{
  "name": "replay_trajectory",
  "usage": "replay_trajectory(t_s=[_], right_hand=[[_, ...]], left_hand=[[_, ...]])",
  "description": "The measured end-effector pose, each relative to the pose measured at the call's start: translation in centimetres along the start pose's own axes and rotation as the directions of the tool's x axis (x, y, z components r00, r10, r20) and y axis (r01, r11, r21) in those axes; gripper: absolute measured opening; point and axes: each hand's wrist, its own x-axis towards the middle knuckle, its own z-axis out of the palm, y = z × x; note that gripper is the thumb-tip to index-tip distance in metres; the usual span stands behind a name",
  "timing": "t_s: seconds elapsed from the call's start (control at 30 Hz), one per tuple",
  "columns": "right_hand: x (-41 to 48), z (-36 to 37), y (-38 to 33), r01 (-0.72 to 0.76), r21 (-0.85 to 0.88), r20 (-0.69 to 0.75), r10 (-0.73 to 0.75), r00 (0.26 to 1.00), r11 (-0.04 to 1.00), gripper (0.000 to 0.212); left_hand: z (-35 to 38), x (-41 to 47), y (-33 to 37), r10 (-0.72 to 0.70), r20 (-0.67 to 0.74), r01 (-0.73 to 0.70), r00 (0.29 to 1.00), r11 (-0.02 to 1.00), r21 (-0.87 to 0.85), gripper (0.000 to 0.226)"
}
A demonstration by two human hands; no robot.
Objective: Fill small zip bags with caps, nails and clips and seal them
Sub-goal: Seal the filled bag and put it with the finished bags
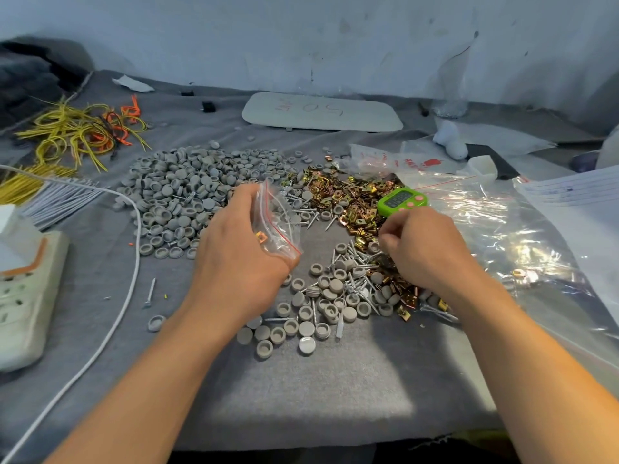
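A grey cloth-covered worktop (301,396) carries everything. To the right of the right grip (425,249) lies a large clear plastic bag (509,229), crumpled and shiny. Beyond the left grip (241,249) and to its left spreads a broad pile of grey caps (181,189). Far behind both grips a white board (321,112) lies flat near the wall. Well to the left of the left grip sit a pale power strip (26,296) and a white cable (134,262).

Beyond the right grip lies a heap of brass clips (348,192), with screws (310,217) strewn at its near edge. Between the two grips and nearer the person lies a mixed heap (331,299) of caps, screws and clips; the right grip rests on its far right part. A green timer (402,199) sits just beyond the right grip.

The left grip is closed round a small zip bag (278,226), whose red zip line runs along the edge on the right grip's side. One brass clip (261,236) shows inside the bag, close against the fingers. The right grip's fingers are curled, with thumb and forefinger drawn together over the heap. Whether they hold anything cannot be told.
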Motion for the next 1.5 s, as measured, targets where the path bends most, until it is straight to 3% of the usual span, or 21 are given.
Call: replay_trajectory(t_s=[0.07, 0.1, 0.17, 0.27, 0.33, 0.47, 0.57, 0.77, 0.83, 0.93, 1.03, 1.1, 1.17, 1.2, 1.37, 1.5], right_hand=[[0.0, -0.1, -0.2, -0.032, 0.274, -0.004, 0.034, 0.999, 0.961, 0.019], [-0.2, -0.1, -0.5, -0.067, 0.449, 0.034, 0.058, 0.998, 0.891, 0.019], [-0.7, -0.2, -1.3, -0.155, 0.742, 0.174, 0.036, 0.984, 0.652, 0.012], [-1.4, -0.2, -2.3, -0.225, 0.901, 0.278, -0.096, 0.956, 0.371, 0.003], [-1.6, -0.2, -2.8, -0.219, 0.924, 0.280, -0.164, 0.946, 0.313, 0.015], [-2.2, -0.1, -4.1, -0.125, 0.915, 0.227, -0.233, 0.946, 0.383, 0.035], [-2.5, 0.3, -5.0, -0.090, 0.906, 0.209, -0.252, 0.945, 0.415, 0.032], [-2.7, 0.6, -5.4, 0.105, 0.754, 0.080, -0.249, 0.965, 0.648, 0.022], [-2.9, 0.7, -5.8, 0.165, 0.754, 0.049, -0.305, 0.951, 0.635, 0.023], [-3.0, 0.5, -6.7, 0.232, 0.821, -0.036, -0.359, 0.933, 0.522, 0.029], [-2.3, 0.0, -6.1, 0.211, 0.854, -0.126, -0.205, 0.971, 0.475, 0.027], [-1.7, -0.2, -5.0, 0.178, 0.746, -0.151, -0.097, 0.984, 0.641, 0.022], [-1.5, 0.1, -4.3, 0.139, 0.457, -0.084, -0.113, 0.990, 0.878, 0.022], [-1.5, 0.3, -4.3, 0.125, 0.319, -0.014, -0.127, 0.992, 0.940, 0.023], [-2.4, 0.0, -4.5, 0.197, 0.025, 0.243, -0.197, 0.950, 0.980, 0.013], [-2.7, 0.6, -4.6, 0.232, -0.119, 0.253, -0.196, 0.947, 0.965, 0.017]], left_hand=[[0.0, 0.1, -0.1, 0.008, -0.004, -0.008, 1.000, 1.000, 0.003, 0.069], [0.0, 0.2, -0.1, 0.009, -0.004, -0.009, 1.000, 1.000, 0.005, 0.069], [0.1, 0.2, -0.2, 0.007, 0.010, -0.007, 1.000, 1.000, 0.025, 0.069], [0.6, 0.1, -0.2, 0.014, 0.053, -0.018, 0.998, 0.996, 0.086, 0.069], [1.0, 0.0, -0.1, 0.023, 0.060, -0.029, 0.998, 0.995, 0.100, 0.065], [1.2, -0.2, -0.2, 0.048, 0.073, -0.056, 0.996, 0.992, 0.117, 0.053], [1.3, -0.3, -0.3, 0.077, 0.105, -0.088, 0.991, 0.991, 0.102, 0.056], [1.5, -0.4, 0.2, 0.099, 0.134, -0.112, 0.986, 0.989, 0.093, 0.054], [1.3, -0.3, 0.5, 0.080, 0.175, -0.088, 0.981, 0.996, 0.034, 0.054], [1.1, -0.1, 1.0, -0.010, 0.226, 0.046, 0.974, 0.987, -0.154, 0.053], [0.7, 0.3, 0.8, -0.125, 0.197, 0.187, 0.972, 0.925, -0.332, 0.050], [0.1, 0.7, 0.5, -0.184, 0.198, 0.257, 0.963, 0.847, -0.465, 0.045], [-0.4, 1.1, 0.1, -0.221, 0.202, 0.299, 0.954, 0.761, -0.577, 0.038], [-0.7, 1.2, -0.1, -0.237, 0.189, 0.303, 0.953, 0.734, -0.607, 0.035], [-1.4, 1.6, -0.9, -0.254, 0.107, 0.266, 0.961, 0.754, -0.601, 0.036], [-1.6, 1.7, -0.9, -0.229, 0.092, 0.242, 0.969, 0.810, -0.534, 0.046]])
